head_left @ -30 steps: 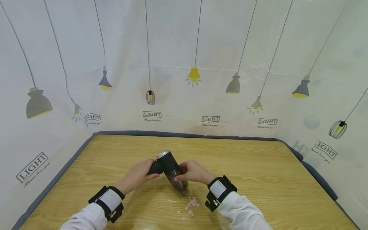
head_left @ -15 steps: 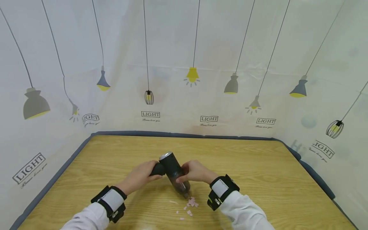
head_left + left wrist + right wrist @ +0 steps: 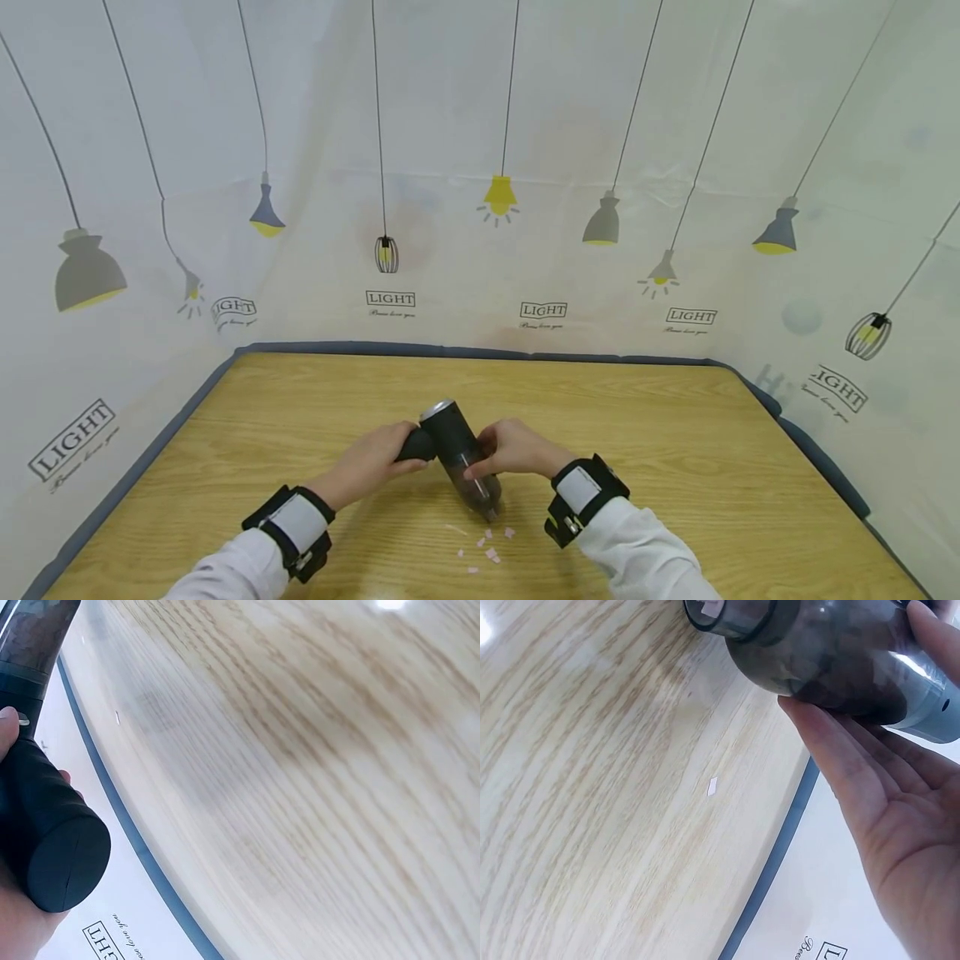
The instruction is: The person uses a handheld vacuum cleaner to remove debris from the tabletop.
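Observation:
A black handheld vacuum cleaner (image 3: 452, 432) is tilted over the table, its nozzle low above several pink paper scraps (image 3: 492, 555). My left hand (image 3: 375, 460) grips its handle (image 3: 56, 802), with the thumb beside a small button in the left wrist view. My right hand (image 3: 517, 450) holds the smoky clear dust cup (image 3: 832, 667) between thumb and fingers. Bits show dimly inside the cup. In the right wrist view a pale scrap sits in the nozzle (image 3: 727, 616), and one loose scrap (image 3: 712, 786) lies on the wood.
The wooden table (image 3: 300, 392) has a dark blue-grey edging (image 3: 390, 347) at the back and sides. Behind it hangs a white curtain (image 3: 450, 125) printed with lamps. Black straps (image 3: 296, 533) circle both wrists.
The vacuum cleaner's nozzle has moved slightly toward me and right, over the scraps, with both hands holding on. The cluster of pink scraps has shrunk to a few scattered ones.

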`<state>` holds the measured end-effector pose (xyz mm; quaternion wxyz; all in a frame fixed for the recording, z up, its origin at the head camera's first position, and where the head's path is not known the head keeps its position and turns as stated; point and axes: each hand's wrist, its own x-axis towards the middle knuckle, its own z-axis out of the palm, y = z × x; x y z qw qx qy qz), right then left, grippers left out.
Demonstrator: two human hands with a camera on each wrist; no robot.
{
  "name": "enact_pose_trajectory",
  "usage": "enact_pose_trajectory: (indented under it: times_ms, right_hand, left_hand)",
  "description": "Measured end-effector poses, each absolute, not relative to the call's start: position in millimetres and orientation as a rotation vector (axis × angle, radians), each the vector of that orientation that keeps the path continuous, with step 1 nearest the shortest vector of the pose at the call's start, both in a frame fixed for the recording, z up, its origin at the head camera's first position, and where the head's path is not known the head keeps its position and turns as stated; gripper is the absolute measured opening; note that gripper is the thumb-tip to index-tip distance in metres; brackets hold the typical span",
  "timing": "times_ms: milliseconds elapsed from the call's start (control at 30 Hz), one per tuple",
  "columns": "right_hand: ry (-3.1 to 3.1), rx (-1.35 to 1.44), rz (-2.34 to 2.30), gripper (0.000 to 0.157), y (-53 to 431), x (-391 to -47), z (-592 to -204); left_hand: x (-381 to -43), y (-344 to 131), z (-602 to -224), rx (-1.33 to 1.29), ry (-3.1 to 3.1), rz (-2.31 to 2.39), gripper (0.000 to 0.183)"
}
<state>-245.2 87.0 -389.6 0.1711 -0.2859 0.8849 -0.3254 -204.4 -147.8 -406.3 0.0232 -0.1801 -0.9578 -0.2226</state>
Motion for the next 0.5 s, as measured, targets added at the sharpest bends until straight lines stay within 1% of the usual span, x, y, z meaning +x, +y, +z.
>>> enact_pose_trajectory:
  times_ms: [267, 500]
  right_hand:
    - [2.509, -0.824, -0.889, 0.042, 88.0, -245.5, -389.0]
    - [2.447, -0.766, -0.928, 0.040, 89.8, -244.3, -388.2]
  left_hand:
    - [-202.8, -145.7, -408.6, -0.570, -2.965, -0.706, 0.039]
    - [-202.7, -144.2, -411.2, -0.601, -2.959, -0.707, 0.040]
